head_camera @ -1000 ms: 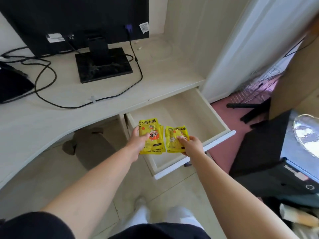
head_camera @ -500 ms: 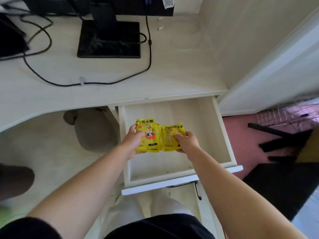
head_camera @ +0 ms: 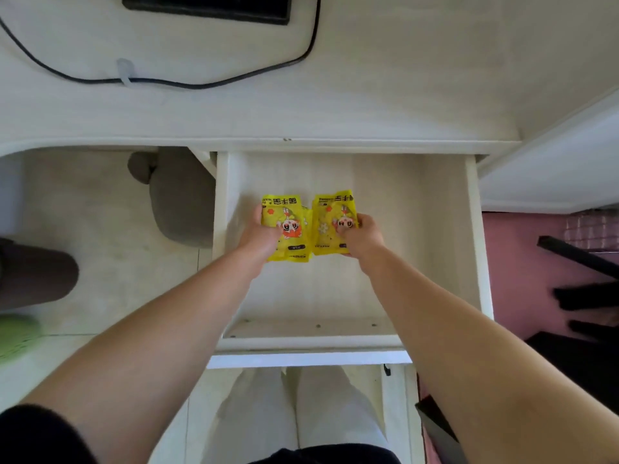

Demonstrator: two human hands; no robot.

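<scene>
Now gripping left packet [head_camera: 288, 226] with left hand [head_camera: 259, 237], right packet [head_camera: 330, 222] with right hand [head_camera: 363, 236], edges touching, over mid drawer [head_camera: 435, 229]. Shifted inward from front edge a second ago.

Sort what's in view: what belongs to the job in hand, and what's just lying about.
In the job:
- left hand, gripping the left packet
- right hand, gripping the right packet
- open drawer, with both packets held over it

Lying about:
- desk
- cable
- monitor base
</scene>
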